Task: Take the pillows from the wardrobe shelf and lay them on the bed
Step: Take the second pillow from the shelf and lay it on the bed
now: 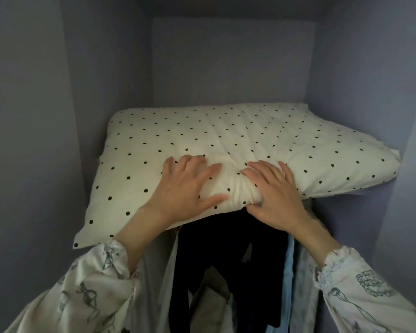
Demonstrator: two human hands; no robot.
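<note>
A cream pillow (226,138) with small black dots lies flat on the wardrobe shelf, its front edge hanging over the shelf. My left hand (185,188) lies on top of the front edge with fingers spread, pressing into the fabric. My right hand (274,193) grips the same front edge beside it, fingers on top and thumb curled under, bunching the cover between the two hands. The shelf board itself is almost fully hidden under the pillow. Whether another pillow lies beneath cannot be told.
Grey-blue wardrobe walls (46,116) close in on the left, right and back. Below the shelf hang dark garments (216,260), a light blue one (288,284) and pale ones. My patterned white sleeves (94,284) fill the lower corners.
</note>
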